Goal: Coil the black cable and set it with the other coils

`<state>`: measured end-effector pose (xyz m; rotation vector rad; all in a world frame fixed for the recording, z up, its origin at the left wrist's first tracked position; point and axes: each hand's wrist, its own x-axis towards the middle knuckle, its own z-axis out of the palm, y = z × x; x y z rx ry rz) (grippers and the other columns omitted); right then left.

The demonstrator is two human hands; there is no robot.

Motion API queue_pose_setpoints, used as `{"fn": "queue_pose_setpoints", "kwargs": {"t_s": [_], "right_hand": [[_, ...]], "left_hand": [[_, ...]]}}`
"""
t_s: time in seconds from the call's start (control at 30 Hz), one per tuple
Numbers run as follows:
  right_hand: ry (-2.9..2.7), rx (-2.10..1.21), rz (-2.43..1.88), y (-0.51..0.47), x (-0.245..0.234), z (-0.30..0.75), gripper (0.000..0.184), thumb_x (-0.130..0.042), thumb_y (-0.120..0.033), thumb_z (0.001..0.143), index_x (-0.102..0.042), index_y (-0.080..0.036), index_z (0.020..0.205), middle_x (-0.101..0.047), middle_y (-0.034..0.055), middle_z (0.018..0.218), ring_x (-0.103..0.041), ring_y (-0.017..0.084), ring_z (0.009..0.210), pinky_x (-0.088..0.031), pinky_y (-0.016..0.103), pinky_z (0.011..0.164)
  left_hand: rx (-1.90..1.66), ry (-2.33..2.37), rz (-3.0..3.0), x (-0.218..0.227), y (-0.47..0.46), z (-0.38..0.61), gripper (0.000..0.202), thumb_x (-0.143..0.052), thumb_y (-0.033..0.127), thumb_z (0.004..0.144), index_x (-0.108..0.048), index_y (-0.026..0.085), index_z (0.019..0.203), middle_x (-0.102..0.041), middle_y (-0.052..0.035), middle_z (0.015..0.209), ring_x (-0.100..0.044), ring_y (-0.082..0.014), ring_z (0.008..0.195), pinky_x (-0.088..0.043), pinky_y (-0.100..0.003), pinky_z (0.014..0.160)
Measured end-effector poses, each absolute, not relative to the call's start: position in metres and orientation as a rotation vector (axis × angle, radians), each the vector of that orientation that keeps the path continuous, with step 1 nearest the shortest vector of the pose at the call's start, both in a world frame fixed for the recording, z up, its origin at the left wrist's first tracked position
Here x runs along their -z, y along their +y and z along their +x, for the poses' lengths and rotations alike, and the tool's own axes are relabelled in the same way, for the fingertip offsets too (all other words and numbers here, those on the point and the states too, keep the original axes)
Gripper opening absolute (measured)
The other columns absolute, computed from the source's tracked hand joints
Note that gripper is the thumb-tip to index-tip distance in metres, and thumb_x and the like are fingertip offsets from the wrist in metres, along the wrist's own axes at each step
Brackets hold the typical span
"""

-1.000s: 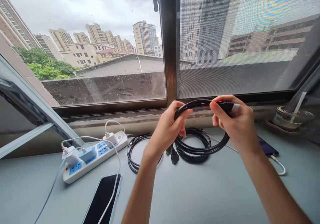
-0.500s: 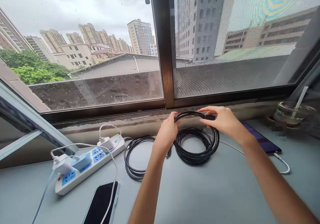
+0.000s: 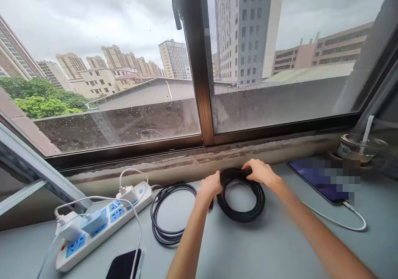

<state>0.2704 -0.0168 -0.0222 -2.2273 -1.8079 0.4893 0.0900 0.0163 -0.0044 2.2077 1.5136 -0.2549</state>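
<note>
A thick coil of black cable lies on the grey windowsill close to the window frame. My left hand is closed on the coil's far left side. My right hand is closed on the far top of the same coil, covering its end. A second, thinner coil of black cable lies flat just left of my left forearm, untouched.
A white and blue power strip with white chargers sits at the left, with a dark phone at the bottom edge. A tablet on a white lead lies at the right, and a glass jar stands behind it.
Both hands have lowered the black coil from mid-air down onto the sill and reached farther toward the window. The view has tilted up slightly.
</note>
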Motion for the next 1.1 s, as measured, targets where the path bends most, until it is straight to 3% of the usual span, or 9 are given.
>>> {"fn": "queue_pose_setpoints", "kwargs": {"t_s": [0.07,0.2,0.37,0.53,0.77,0.9,1.0,1.1], "right_hand": [[-1.823,-0.490,-2.235,-0.016,0.021,0.269,0.036,-0.063,-0.006,0.072,-0.069,-0.022,0.104,-0.065,0.0053,0.114,-0.057,0.023,0.111,-0.042,0.030,0.086],[-1.847,-0.489,-2.232,-0.016,0.018,0.265,0.035,-0.064,-0.004,0.072,-0.068,-0.021,0.103,-0.065,0.0061,0.114,-0.058,0.022,0.110,-0.043,0.030,0.086],[-1.859,-0.498,-2.244,-0.014,0.019,0.263,0.030,-0.063,-0.009,0.079,-0.064,-0.016,0.108,-0.063,0.0076,0.114,-0.057,0.021,0.108,-0.043,0.037,0.092],[-1.866,-0.497,-2.245,-0.011,0.023,0.263,0.023,-0.059,-0.017,0.086,-0.062,-0.015,0.110,-0.061,0.0081,0.114,-0.057,0.020,0.107,-0.043,0.040,0.094],[-1.812,-0.385,-2.273,-0.013,0.017,0.259,0.026,-0.059,-0.014,0.084,-0.061,-0.013,0.110,-0.061,0.0101,0.115,-0.055,0.022,0.110,-0.044,0.038,0.089],[-1.793,-0.345,-2.246,-0.020,0.005,0.257,0.030,-0.062,-0.018,0.081,-0.062,-0.013,0.111,-0.060,0.0143,0.118,-0.054,0.027,0.112,-0.043,0.033,0.084],[-1.792,-0.355,-2.205,-0.028,-0.006,0.255,0.030,-0.061,-0.023,0.082,-0.063,-0.016,0.111,-0.063,0.0125,0.115,-0.056,0.026,0.109,-0.042,0.033,0.083],[-1.811,-0.383,-2.148,-0.037,-0.015,0.253,0.028,-0.057,-0.026,0.085,-0.063,-0.018,0.111,-0.066,0.0096,0.108,-0.060,0.024,0.104,-0.041,0.032,0.083]], "left_hand": [[0.251,1.478,2.224,0.002,0.022,0.083,0.044,-0.049,0.019,0.078,-0.055,0.020,0.121,-0.069,-0.0105,0.098,-0.067,-0.0205,0.073,-0.046,-0.031,0.074],[0.287,1.369,2.193,-0.006,0.032,0.066,0.026,-0.052,0.022,0.076,-0.069,0.019,0.095,-0.067,-0.0036,0.076,-0.062,-0.0153,0.063,-0.043,-0.023,0.058],[0.158,1.473,2.133,-0.024,0.033,0.037,0.044,-0.047,0.041,0.080,-0.067,0.014,0.107,-0.065,-0.0054,0.081,-0.058,-0.0134,0.061,-0.042,-0.023,0.058],[0.153,1.642,2.029,-0.034,0.025,0.014,0.042,-0.053,0.051,0.070,-0.069,0.013,0.080,-0.065,-0.0054,0.076,-0.056,-0.0141,0.058,-0.038,-0.023,0.054],[0.094,1.811,1.854,-0.037,0.011,-0.002,0.041,-0.057,0.050,0.066,-0.068,0.013,0.077,-0.067,-0.0090,0.079,-0.057,-0.0151,0.057,-0.039,-0.026,0.056],[0.117,1.818,1.836,-0.047,0.006,0.001,0.025,-0.060,0.034,0.064,-0.068,0.013,0.074,-0.066,-0.0075,0.079,-0.057,-0.0149,0.056,-0.040,-0.028,0.059],[0.090,1.788,1.861,-0.054,0.005,0.008,0.024,-0.057,0.025,0.063,-0.071,0.016,0.081,-0.065,-0.0040,0.078,-0.056,-0.0128,0.055,-0.040,-0.027,0.061],[0.065,1.814,1.819,-0.051,0.011,0.012,0.021,-0.059,0.028,0.066,-0.069,0.016,0.080,-0.065,-0.0035,0.075,-0.055,-0.0130,0.053,-0.041,-0.027,0.061]]}}
